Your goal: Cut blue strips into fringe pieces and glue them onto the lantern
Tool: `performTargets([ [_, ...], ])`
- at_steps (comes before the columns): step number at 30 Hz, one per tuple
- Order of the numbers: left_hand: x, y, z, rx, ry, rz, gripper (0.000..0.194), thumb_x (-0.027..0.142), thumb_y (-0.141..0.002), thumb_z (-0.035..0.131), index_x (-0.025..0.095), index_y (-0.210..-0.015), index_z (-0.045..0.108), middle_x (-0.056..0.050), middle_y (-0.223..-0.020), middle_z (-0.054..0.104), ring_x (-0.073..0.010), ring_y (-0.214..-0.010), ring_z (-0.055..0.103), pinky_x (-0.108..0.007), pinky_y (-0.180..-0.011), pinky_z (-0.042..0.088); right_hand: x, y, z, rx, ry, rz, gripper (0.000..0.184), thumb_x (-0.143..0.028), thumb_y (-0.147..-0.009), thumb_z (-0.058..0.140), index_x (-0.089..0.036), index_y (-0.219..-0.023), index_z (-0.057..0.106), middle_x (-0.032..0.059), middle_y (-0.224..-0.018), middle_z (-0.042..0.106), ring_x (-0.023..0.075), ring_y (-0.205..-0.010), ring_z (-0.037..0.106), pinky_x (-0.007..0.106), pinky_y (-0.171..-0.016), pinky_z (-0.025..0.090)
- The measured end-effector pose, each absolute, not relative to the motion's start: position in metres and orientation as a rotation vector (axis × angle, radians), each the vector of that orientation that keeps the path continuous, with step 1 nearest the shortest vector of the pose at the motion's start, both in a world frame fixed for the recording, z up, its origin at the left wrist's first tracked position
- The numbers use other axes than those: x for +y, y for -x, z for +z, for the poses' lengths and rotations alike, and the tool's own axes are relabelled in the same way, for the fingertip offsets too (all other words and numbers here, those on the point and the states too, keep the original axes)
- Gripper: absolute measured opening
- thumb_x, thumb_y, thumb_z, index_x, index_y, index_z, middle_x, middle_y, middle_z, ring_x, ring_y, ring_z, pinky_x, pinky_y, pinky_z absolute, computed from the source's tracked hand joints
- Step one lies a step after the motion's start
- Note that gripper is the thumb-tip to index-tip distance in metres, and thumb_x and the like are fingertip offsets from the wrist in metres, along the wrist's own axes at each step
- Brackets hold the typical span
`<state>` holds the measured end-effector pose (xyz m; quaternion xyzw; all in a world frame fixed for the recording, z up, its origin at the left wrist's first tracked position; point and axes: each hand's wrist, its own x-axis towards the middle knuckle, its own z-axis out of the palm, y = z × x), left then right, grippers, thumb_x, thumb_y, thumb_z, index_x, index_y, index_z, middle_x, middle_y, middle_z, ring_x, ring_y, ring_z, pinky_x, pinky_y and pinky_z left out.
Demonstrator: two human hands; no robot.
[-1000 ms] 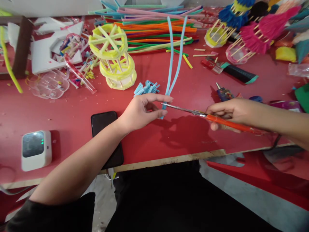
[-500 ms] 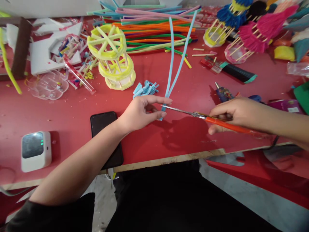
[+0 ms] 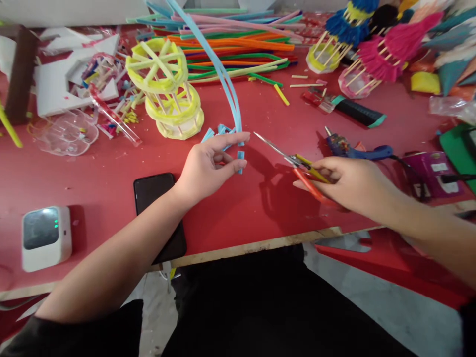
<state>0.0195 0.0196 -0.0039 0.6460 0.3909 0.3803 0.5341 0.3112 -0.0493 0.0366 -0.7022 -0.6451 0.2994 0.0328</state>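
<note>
My left hand [image 3: 208,166] pinches light-blue pipe cleaners [image 3: 227,84] at their lower end; the long strands rise and arch up to the left. A short blue piece [image 3: 241,155] sits by the thumb, with a narrow gap between it and the long strands. My right hand [image 3: 342,181] is closed around scissors [image 3: 297,163] with orange and yellow handles. Their blades point up-left, the tip a little right of my left fingertips and apart from the strands. Behind my left hand lies a pile of short blue cut pieces [image 3: 208,134], partly hidden.
A yellow stick-and-pipe-cleaner frame [image 3: 174,116] stands behind my left hand. Coloured pipe cleaners [image 3: 238,47] lie along the back. A phone [image 3: 156,191] and a white device [image 3: 46,238] are at left. A blue glue gun [image 3: 342,146] and a cutter [image 3: 359,111] lie at right.
The scissors have drawn back right from the strands, and their handles have spread apart. A short piece is now separate at the strands' lower end. The long strands have swung left.
</note>
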Motion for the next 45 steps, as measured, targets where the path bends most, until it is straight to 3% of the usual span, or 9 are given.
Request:
performTargets([
  [4, 0.016, -0.02, -0.001, 0.893, -1.58, 0.914, 0.044, 0.017, -0.083, 0.076, 0.018, -0.127, 0.078, -0.012, -0.127, 0.077, -0.0098, -0.068, 0.068, -0.023, -0.059, 0.057, -0.062, -0.286, 0.033, -2.025, 2.13, 0.646, 0.048, -0.047, -0.09, 0.062, -0.02, -0.128, 0.072, 0.0151, -0.113, 0.078, 0.0351, -0.097, 0.074, 0.051, -0.086, 0.058],
  [7, 0.013, -0.02, 0.0, 0.86, -1.619, 0.902, 0.042, 0.014, -0.084, 0.075, 0.02, -0.126, 0.078, -0.011, -0.128, 0.076, -0.0086, -0.068, 0.066, -0.022, -0.061, 0.058, -0.064, -0.269, 0.043, -2.202, 1.987, 0.417, 0.04, -0.042, -0.099, 0.051, -0.019, -0.116, 0.078, 0.02, -0.117, 0.077, 0.0398, -0.11, 0.071, 0.057, -0.099, 0.054],
  [16, 0.011, -0.018, 0.006, 0.586, -1.607, 0.814, 0.04, 0.014, -0.084, 0.083, 0.03, -0.121, 0.082, -0.005, -0.124, 0.079, -0.0119, -0.072, 0.074, -0.024, -0.066, 0.063, -0.002, -0.227, 0.029, -1.416, 1.387, 1.365, 0.05, -0.072, -0.087, 0.071, -0.023, -0.092, 0.079, 0.0019, -0.074, 0.067, 0.0146, -0.063, 0.057, 0.031, -0.058, 0.048],
  [21, 0.014, -0.016, 0.007, 0.641, -1.538, 0.775, 0.039, 0.021, -0.083, 0.086, 0.031, -0.12, 0.082, -0.005, -0.119, 0.081, -0.0161, -0.072, 0.076, -0.029, -0.066, 0.066, 0.014, -0.223, 0.009, -1.194, 1.069, 1.588, 0.048, -0.065, -0.07, 0.09, -0.024, -0.092, 0.079, -0.0034, -0.074, 0.063, 0.0084, -0.06, 0.051, 0.024, -0.051, 0.038],
  [25, 0.015, -0.018, 0.003, 0.61, -1.514, 0.746, 0.035, 0.014, -0.084, 0.083, 0.025, -0.117, 0.081, -0.006, -0.122, 0.08, -0.0134, -0.071, 0.075, -0.025, -0.066, 0.065, 0.013, -0.226, 0.006, -1.154, 1.031, 1.49, 0.041, -0.057, -0.067, 0.096, -0.023, -0.078, 0.077, -0.0044, -0.067, 0.064, 0.0086, -0.056, 0.054, 0.024, -0.048, 0.042],
  [28, 0.017, -0.019, -0.003, 0.717, -1.469, 0.828, 0.054, 0.012, -0.08, 0.082, 0.024, -0.132, 0.073, -0.008, -0.137, 0.074, -0.0124, -0.074, 0.077, -0.024, -0.07, 0.067, 0.012, -0.229, 0.005, -1.152, 1.035, 1.266, 0.039, -0.057, -0.066, 0.097, -0.024, -0.076, 0.078, -0.0046, -0.068, 0.068, 0.0088, -0.054, 0.056, 0.024, -0.047, 0.044],
  [32, 0.018, -0.018, -0.01, 0.986, -1.528, 0.905, 0.068, 0.008, -0.082, 0.075, 0.023, -0.147, 0.06, -0.005, -0.113, 0.082, -0.017, -0.088, 0.08, -0.028, -0.084, 0.067, 0.008, -0.232, 0.007, -1.397, 1.238, 1.049, 0.033, -0.054, -0.071, 0.094, -0.025, -0.078, 0.081, -0.003, -0.067, 0.073, 0.0117, -0.056, 0.061, 0.027, -0.052, 0.051],
  [38, 0.015, -0.018, -0.005, 1.052, -1.666, 0.829, 0.05, 0.005, -0.084, 0.068, 0.018, -0.131, 0.066, 0.002, -0.085, 0.082, -0.0174, -0.086, 0.082, -0.029, -0.089, 0.066, -0.001, -0.23, 0.007, -1.747, 1.307, 0.934, 0.03, -0.054, -0.084, 0.085, -0.024, -0.077, 0.083, 0.0024, -0.084, 0.082, 0.02, -0.075, 0.076, 0.033, -0.069, 0.06],
  [45, 0.015, -0.018, -0.002, 1.112, -1.842, 0.807, 0.031, 0.004, -0.084, 0.068, 0.021, -0.109, 0.066, 0.004, -0.085, 0.083, -0.0181, -0.084, 0.082, -0.029, -0.084, 0.064, 0.002, -0.23, -0.003, -1.889, 1.187, 0.813, 0.006, -0.026, -0.088, 0.084, -0.024, -0.083, 0.084, 0.0016, -0.088, 0.084, 0.021, -0.085, 0.078, 0.033, -0.08, 0.061],
])
